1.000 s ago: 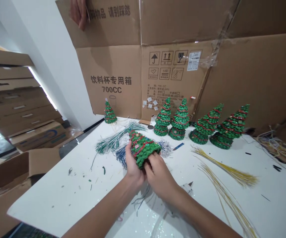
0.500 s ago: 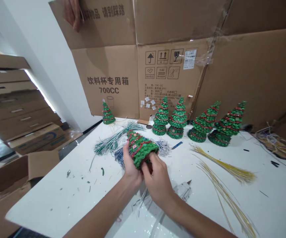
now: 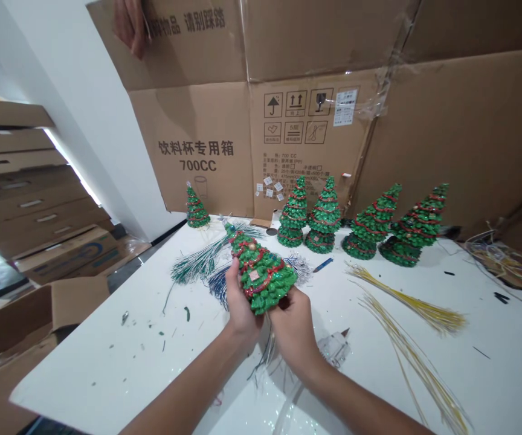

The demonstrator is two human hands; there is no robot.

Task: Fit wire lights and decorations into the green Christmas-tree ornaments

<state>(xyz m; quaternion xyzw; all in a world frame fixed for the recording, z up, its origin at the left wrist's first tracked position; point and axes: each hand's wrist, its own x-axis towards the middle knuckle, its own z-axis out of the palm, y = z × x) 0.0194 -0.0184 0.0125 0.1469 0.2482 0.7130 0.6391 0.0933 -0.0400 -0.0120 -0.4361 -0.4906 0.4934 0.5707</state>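
Observation:
A small green tree [image 3: 265, 275] with red garland and a pale square piece hangs tilted over the table, its tip toward the upper left. My left hand [image 3: 243, 302] grips it from the left side, thumb along the branches. My right hand [image 3: 293, 326] is at the underside of the base, its fingers partly hidden by the tree. Below the hands lie thin wires [image 3: 267, 356] and a clear glue gun [image 3: 333, 349]. Behind the held tree are bundles of green wire [image 3: 200, 261] and blue wire [image 3: 219, 287].
Several decorated trees [image 3: 324, 217] stand at the back, with a smaller one [image 3: 196, 208] at back left. Yellow wires [image 3: 417, 305] lie right, near a blue-handled tool [image 3: 323, 264]. Cardboard [image 3: 197, 115] walls the rear; another person's hand [image 3: 129, 27] touches it. An open box [image 3: 11, 338] is left.
The held tree has turned so more of its decorated side and its tip show. My right hand's fingers are now more hidden beneath the base.

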